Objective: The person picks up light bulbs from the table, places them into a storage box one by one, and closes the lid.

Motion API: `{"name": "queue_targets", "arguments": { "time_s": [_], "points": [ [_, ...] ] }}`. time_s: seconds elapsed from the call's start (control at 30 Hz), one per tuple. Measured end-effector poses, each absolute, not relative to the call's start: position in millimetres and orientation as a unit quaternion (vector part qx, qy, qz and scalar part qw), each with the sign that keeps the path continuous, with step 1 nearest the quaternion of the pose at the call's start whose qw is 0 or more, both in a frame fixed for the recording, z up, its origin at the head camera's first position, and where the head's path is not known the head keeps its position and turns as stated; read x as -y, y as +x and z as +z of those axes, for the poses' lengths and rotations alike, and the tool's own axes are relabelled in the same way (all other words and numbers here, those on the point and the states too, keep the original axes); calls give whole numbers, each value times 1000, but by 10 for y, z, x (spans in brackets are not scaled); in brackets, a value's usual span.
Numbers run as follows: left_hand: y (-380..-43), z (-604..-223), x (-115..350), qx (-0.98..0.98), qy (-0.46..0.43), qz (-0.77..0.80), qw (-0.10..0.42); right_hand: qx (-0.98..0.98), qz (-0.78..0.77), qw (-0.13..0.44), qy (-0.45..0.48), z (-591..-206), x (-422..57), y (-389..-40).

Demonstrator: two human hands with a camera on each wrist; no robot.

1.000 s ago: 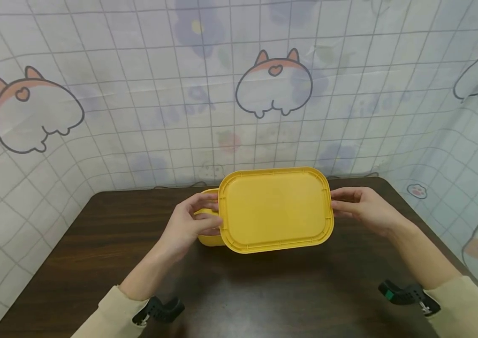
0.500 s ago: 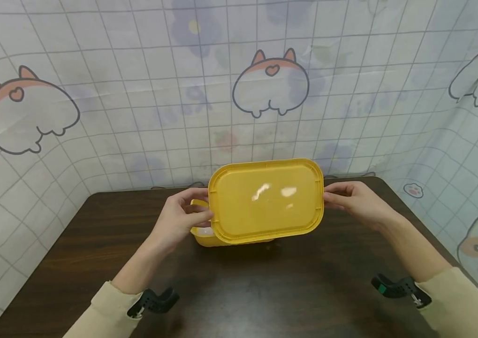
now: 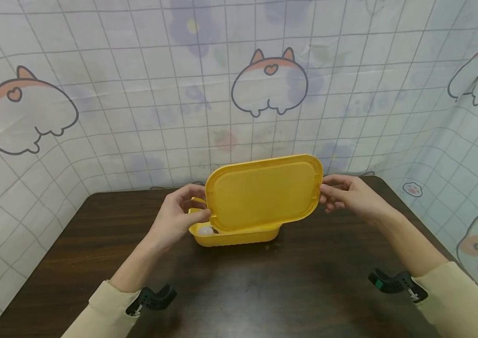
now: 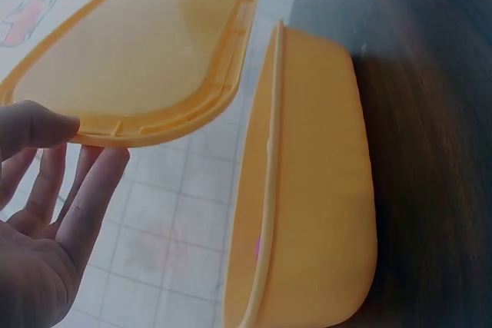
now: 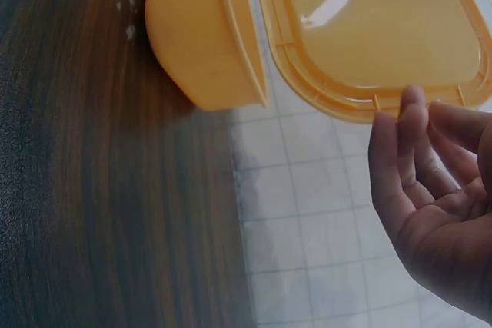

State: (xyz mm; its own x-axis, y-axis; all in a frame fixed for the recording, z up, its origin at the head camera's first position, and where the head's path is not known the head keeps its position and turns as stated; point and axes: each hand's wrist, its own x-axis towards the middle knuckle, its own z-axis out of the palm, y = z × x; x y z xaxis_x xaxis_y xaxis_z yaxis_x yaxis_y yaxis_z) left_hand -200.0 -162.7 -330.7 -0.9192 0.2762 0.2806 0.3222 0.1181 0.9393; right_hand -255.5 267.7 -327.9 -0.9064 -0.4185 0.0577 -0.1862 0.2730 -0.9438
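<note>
A yellow rectangular lid [image 3: 264, 193] with rounded corners is held up and tilted, its ribbed underside facing the head camera. My left hand [image 3: 176, 215] pinches its left end between thumb and fingers. At the opposite end, my right hand [image 3: 353, 196] pinches the edge; in the right wrist view the fingertips meet the lid's rim [image 5: 361, 109]. Behind and below the lid stands a yellow box [image 3: 236, 238] on the table, uncovered. Something white and rounded [image 3: 206, 230] shows inside at the left; the lid hides most of the contents.
The dark wooden table [image 3: 239, 286] extends around the box. A white gridded cloth [image 3: 171, 94] with cartoon animals hangs behind and along the sides. Each wrist carries a black strap, such as the left strap [image 3: 152, 300].
Both hands have raised the lid and shifted it slightly left in the head view. More of the box's front and its opening now shows beneath it.
</note>
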Motion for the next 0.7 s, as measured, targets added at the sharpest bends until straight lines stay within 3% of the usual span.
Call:
{"name": "queue_targets", "arguments": {
  "time_s": [0.7],
  "points": [
    [-2098,-3379,1711,800,-208,-558,81,-765,-604,134,-180,-3283,-2547,-2603]
  ]
}}
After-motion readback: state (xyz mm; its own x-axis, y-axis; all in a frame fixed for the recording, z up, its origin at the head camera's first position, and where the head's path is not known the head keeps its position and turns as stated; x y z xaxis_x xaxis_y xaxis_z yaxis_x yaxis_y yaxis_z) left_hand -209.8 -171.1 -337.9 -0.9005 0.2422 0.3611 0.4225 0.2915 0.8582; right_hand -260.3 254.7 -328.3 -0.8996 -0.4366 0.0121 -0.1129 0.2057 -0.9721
